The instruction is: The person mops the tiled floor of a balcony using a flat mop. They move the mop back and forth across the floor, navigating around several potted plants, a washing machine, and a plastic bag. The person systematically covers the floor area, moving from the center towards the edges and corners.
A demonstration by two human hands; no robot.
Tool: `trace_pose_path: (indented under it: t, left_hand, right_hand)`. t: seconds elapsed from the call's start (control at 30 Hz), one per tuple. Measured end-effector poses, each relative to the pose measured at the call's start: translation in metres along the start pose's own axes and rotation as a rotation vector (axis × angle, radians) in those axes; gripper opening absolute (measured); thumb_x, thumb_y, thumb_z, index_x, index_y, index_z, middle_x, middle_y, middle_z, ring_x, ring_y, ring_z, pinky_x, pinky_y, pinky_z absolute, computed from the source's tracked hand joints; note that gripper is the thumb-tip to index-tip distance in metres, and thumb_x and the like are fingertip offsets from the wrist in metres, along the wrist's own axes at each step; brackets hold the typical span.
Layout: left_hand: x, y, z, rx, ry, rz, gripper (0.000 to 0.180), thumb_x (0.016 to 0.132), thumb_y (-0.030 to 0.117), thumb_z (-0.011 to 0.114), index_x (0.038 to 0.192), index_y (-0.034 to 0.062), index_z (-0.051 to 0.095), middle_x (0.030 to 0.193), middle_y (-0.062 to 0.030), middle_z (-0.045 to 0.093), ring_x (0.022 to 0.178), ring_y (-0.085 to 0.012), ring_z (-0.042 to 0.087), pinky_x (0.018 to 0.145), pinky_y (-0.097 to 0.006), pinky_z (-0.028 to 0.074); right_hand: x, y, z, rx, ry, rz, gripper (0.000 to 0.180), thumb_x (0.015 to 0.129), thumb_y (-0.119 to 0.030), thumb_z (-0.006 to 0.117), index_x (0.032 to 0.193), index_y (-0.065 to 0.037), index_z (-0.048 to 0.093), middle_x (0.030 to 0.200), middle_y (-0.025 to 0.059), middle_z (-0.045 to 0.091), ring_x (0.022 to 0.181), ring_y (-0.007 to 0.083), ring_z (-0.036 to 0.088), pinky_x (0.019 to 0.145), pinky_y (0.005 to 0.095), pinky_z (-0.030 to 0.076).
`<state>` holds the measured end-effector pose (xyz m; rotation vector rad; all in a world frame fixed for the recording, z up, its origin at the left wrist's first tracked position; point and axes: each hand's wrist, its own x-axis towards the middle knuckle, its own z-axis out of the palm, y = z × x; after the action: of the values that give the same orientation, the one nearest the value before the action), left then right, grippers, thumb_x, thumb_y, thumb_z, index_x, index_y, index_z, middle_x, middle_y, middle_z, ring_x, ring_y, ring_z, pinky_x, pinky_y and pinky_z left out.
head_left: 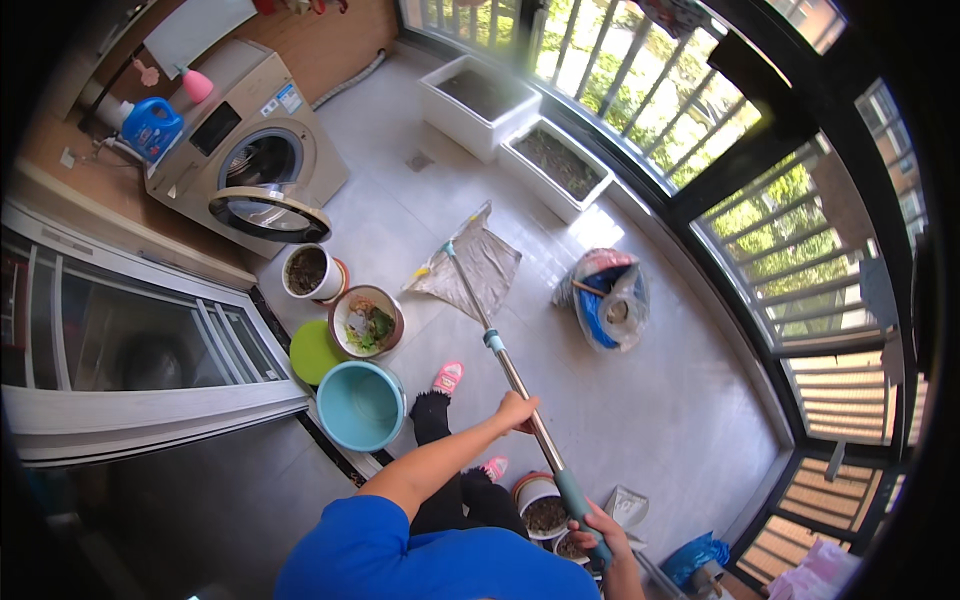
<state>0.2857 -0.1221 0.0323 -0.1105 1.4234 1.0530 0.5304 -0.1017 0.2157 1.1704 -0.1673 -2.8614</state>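
Note:
My left hand (517, 411) is closed round the metal pole of a mop (513, 373). Lower down, at the green grip end, my right hand (604, 532) wraps the handle. The pole slants away from me toward the middle of the tiled floor. At its far end lies a greyish cloth (490, 268), spread flat on the tiles, with the mop's light blue joint above it. A small yellow piece shows at the cloth's left edge. Whether the cloth is fixed to the mop head I cannot tell.
Left of my feet are a blue bucket (360, 407), a green lid (313, 352) and potted plants (368, 322). A washing machine (240, 150) stands with its door open. A filled plastic bag (608, 300) sits right of the cloth. White planters (555, 168) line the windows; a dustpan (628, 507) lies near my right hand.

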Motion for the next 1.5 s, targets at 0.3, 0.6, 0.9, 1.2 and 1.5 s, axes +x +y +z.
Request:
trace_pose_path:
  t: [0.3, 0.6, 0.9, 1.2, 1.5]
  left_hand:
    - [0.121, 0.151, -0.205, -0.103, 0.346, -0.012, 0.026, 0.073, 0.021, 0.049, 0.070, -0.0044, 0.047, 0.058, -0.0134, 0.054, 0.046, -0.0239, 0.056, 0.041, -0.037, 0.050]
    - [0.149, 0.201, -0.308, -0.169, 0.438, 0.027, 0.027, 0.076, 0.019, 0.046, 0.085, -0.0050, 0.038, 0.068, -0.0145, 0.053, 0.050, -0.0237, 0.055, 0.047, -0.039, 0.051]
    - [0.229, 0.037, -0.272, 0.014, -0.024, -0.602, 0.037, 0.077, 0.027, 0.040, 0.074, -0.0077, 0.052, 0.070, -0.0194, 0.056, 0.060, -0.0315, 0.057, 0.057, -0.050, 0.048]
    - [0.095, -0.088, -0.025, 1.135, -0.519, -0.029, 0.029, 0.073, 0.017, 0.036, 0.079, -0.0027, 0.056, 0.067, -0.0169, 0.058, 0.060, -0.0301, 0.058, 0.048, -0.046, 0.042]
    - [-0.034, -0.160, 0.079, 0.414, -0.028, -0.037, 0.031, 0.070, 0.024, 0.051, 0.079, -0.0051, 0.054, 0.068, -0.0180, 0.058, 0.064, -0.0308, 0.058, 0.060, -0.040, 0.045]
  right_hand:
    - [0.251, -0.065, 0.170, -0.168, -0.003, 0.096, 0.053, 0.077, -0.005, 0.046, 0.124, -0.012, 0.023, 0.078, 0.0133, 0.042, 0.051, 0.0092, 0.036, 0.040, 0.0152, 0.034]
    - [0.411, -0.075, 0.219, -0.153, 0.029, 0.179, 0.050, 0.078, -0.005, 0.046, 0.123, -0.015, 0.025, 0.081, 0.0147, 0.044, 0.056, 0.0117, 0.040, 0.043, 0.0178, 0.038]
    - [0.329, -0.053, 0.116, 0.112, 0.008, 0.281, 0.044, 0.080, -0.009, 0.046, 0.119, -0.015, 0.028, 0.081, 0.0126, 0.043, 0.054, 0.0104, 0.037, 0.043, 0.0166, 0.034]
    - [0.086, 0.019, -0.028, 0.325, 0.231, 0.089, 0.046, 0.079, -0.012, 0.047, 0.121, -0.014, 0.027, 0.080, 0.0106, 0.041, 0.056, 0.0114, 0.039, 0.046, 0.0191, 0.036]
    - [-0.033, 0.071, -0.006, -0.037, 0.604, -0.035, 0.036, 0.081, -0.018, 0.045, 0.113, -0.012, 0.032, 0.074, 0.0078, 0.040, 0.054, 0.0099, 0.039, 0.045, 0.0203, 0.037]
